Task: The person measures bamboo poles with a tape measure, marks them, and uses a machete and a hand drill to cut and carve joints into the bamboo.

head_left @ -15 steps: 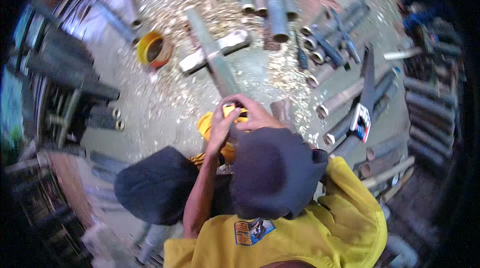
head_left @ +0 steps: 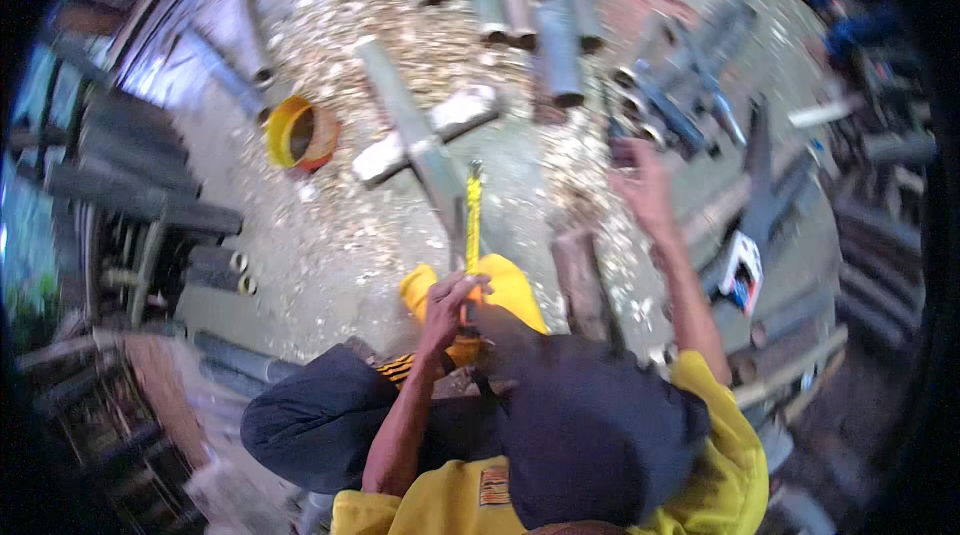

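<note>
- Left hand [head_left: 455, 303] holds tape measure [head_left: 473, 225]; slackened grip could let it retract.
- Right hand [head_left: 643, 185] blurred near dark tool [head_left: 615, 127]; cannot tell if holding; haste might fumble.

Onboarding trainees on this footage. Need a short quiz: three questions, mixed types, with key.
1. Multiple choice: what does the left hand hold?
a) a hammer
b) a tape measure
c) a brush

2. True or false: the right hand is also on that item.

3. Fill in: the long greenish strip lies across a ____ block.

Key:
1. b, with its yellow blade out.
2. False; that hand is off to the right, apart from it.
3. white
</note>
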The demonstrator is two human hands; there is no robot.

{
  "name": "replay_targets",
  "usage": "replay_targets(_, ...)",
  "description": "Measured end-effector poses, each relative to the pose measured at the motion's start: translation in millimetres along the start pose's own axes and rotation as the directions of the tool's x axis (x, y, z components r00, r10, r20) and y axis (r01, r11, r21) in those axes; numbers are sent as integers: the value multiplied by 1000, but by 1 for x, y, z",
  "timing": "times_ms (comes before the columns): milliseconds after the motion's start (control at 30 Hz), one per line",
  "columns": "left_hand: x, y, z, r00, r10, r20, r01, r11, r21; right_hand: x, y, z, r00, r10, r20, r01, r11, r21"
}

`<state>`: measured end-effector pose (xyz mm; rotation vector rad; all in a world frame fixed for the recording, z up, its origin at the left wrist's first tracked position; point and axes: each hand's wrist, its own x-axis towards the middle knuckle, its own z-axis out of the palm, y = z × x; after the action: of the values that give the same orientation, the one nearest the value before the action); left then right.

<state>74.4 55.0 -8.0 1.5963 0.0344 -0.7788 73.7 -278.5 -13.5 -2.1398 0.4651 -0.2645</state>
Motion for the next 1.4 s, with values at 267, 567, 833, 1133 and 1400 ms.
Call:
replay_targets(267, 127, 30, -70, 984, -140, -111, 26, 724, -689, 66, 106, -29, 993, 89, -72, -112, 635, -765)
replay_targets(567, 257, 74, -112, 978, -207, -37, 96, 597, -796, 101, 130, -49, 958, 278, -64, -261, 764, -589)
replay_targets(833, 218, 45, -86, 974, -176, -144, 31, 730, -682, 31, 65, -11, 895, 342, -287, -351, 936, 23)
replay_targets(1133, 80, -37, 18, 865, -498, -63, 340, 673, -657, -29, -3, 41, 993, 40, 108, -30, 995, -92)
replay_targets(1400, 82, -45, 5, 834, -549, 56, 435, 590, -681, -31, -31, 100, 665, -119, 737, 273, 958, -92)
